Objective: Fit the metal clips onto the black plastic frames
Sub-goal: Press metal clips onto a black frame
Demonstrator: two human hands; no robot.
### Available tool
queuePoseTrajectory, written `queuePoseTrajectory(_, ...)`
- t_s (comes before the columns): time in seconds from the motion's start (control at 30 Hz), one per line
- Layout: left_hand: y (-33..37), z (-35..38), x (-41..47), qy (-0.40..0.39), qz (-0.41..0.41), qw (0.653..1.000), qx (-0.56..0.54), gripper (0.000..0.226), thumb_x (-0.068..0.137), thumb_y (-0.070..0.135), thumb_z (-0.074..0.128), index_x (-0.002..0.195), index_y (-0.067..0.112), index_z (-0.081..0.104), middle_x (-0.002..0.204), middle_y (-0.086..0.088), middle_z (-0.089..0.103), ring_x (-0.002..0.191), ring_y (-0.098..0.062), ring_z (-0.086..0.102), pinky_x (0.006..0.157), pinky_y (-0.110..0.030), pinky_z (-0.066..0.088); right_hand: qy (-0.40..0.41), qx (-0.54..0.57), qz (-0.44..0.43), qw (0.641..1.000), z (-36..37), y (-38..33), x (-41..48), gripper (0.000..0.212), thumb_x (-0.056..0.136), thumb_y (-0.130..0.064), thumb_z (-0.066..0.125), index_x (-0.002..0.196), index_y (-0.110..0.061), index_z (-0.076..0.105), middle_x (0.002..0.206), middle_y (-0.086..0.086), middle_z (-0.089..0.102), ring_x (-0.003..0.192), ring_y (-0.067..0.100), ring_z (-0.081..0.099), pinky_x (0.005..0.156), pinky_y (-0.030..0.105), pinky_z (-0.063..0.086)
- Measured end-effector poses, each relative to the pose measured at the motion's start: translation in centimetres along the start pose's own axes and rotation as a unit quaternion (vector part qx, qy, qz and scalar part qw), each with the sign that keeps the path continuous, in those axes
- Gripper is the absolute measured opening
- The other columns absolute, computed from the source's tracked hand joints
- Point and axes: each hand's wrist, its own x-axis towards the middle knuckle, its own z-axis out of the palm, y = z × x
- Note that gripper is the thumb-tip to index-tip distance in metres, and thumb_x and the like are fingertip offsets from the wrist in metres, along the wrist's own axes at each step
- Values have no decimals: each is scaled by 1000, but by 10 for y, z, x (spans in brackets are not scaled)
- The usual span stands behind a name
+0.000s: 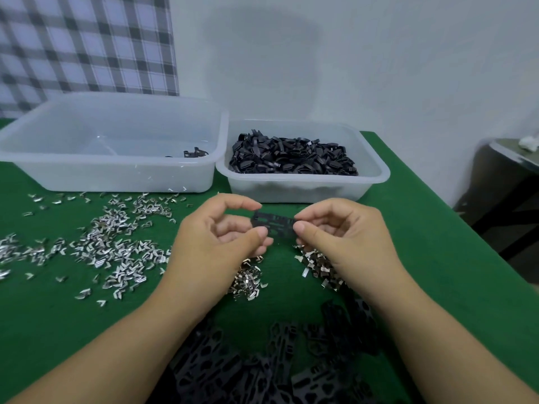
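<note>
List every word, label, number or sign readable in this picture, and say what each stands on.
None: no readable text shows anywhere in the head view.
The left tub and right tub show no label.
The black frame, pinched between the left hand and right hand, shows only slots; any marking is too blurred to tell.
The checked cloth bears a pattern only.

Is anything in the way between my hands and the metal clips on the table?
Nothing visible is. The left hand and right hand pinch a black frame between them above the green table. The metal clips lie loose and uncovered right beneath the hands and off to the left.
</note>
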Motion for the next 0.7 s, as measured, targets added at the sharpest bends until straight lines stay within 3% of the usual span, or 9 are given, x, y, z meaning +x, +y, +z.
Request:
queuePoseTrajectory(0.1, 1, 0, 1, 40, 20, 999, 14, 30, 77, -4, 70, 87, 24, 64, 70, -2, 72, 63, -11, 69, 62, -22, 55, -20, -46, 4, 999, 3, -2, -2, 15, 72, -1, 75, 74, -15, 70, 64, -2, 66, 60, 7, 56, 59, 16, 49)
queuePoseTrajectory(0.2, 2, 1, -1, 90, 93, 984, 120, 31, 73, 2, 76, 79, 31, 65, 72, 11, 69, 62, 0, 63, 62, -14, 52, -4, -45, -1, 999, 6, -5, -4, 12, 76, -9, 73, 78, -21, 71, 62, -2, 64, 56, 6, 54, 54, 15, 46)
queuePoseTrajectory(0.37, 5, 9, -9, 58, 182, 956, 222, 33, 71, -1, 76, 75, 29, 64, 78, 13, 69, 71, -2, 66, 61, -6, 47, -48, 18, 8, 999, 16, -9, -8, 24, 74, -5, 73, 95, -16, 69, 77, 8, 72, 63, 11, 63, 62, 19, 52)
queuePoseTrajectory(0.47, 7, 8, -10, 11, 192, 957, 220, 28, 70, -2, 77, 80, 24, 73, 82, 11, 72, 80, -2, 67, 68, -8, 50, -26, 24, 5, 999, 13, -8, -8, 27, 68, -5, 76, 93, -16, 70, 72, 0, 70, 63, 6, 62, 65, 17, 53)
queuePoseTrajectory(0.53, 7, 9, -10, -5, 186, 959, 214, 26, 71, -2, 76, 83, 21, 75, 88, 9, 73, 85, -1, 68, 72, -8, 50, -16, 7, 2, 1000, 9, -9, -6, 29, 71, -3, 74, 95, -19, 70, 76, 4, 70, 65, 9, 63, 67, 20, 55)
queuePoseTrajectory(0.6, 6, 8, -9, 10, 138, 978, 158, 26, 74, -1, 74, 82, 24, 75, 84, 8, 74, 80, -1, 69, 71, -11, 53, -9, 2, 0, 1000, 4, -10, -4, 32, 76, 0, 70, 102, -19, 68, 83, 15, 69, 67, 15, 66, 68, 24, 56)
queuePoseTrajectory(0.7, 3, 5, -6, 42, 101, 986, 124, 25, 79, 3, 70, 86, 27, 69, 86, 8, 70, 77, -4, 67, 66, -14, 53, 3, 14, 8, 1000, -5, -11, -1, 33, 79, 0, 67, 104, -19, 60, 78, 12, 70, 67, 17, 68, 67, 24, 55)
